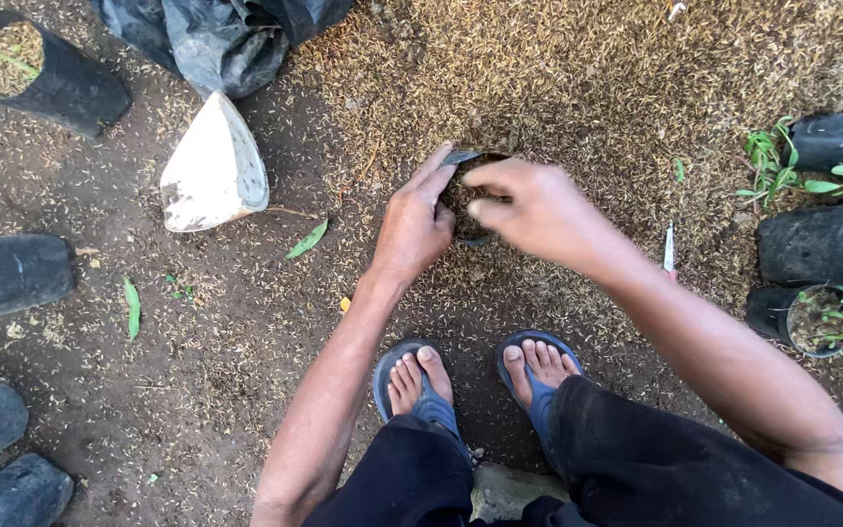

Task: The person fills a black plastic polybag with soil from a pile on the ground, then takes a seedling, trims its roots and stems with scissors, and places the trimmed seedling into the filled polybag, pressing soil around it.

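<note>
Small black soft-plastic grow bag [463, 161] sits on ground at edge of tan rice-husk heap [587, 78], just ahead of feet. Left hand [414, 222] pinches bag rim, thumb and fingers pressed on thin film. Right hand [534, 210] over bag mouth, fingertips bunched; what they hold, cannot tell. Bag likely light, floppy, collapsing unless rim is held. Husk loose, dry, grainy. White cone-shaped scoop [215, 168] lies left.

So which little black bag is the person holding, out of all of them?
Find the big pile of husks at the top. At its near edge, straight ahead of the two sandalled feet, sits a small black bag. Unlike the others, it lies between the left hand and right hand.
</note>
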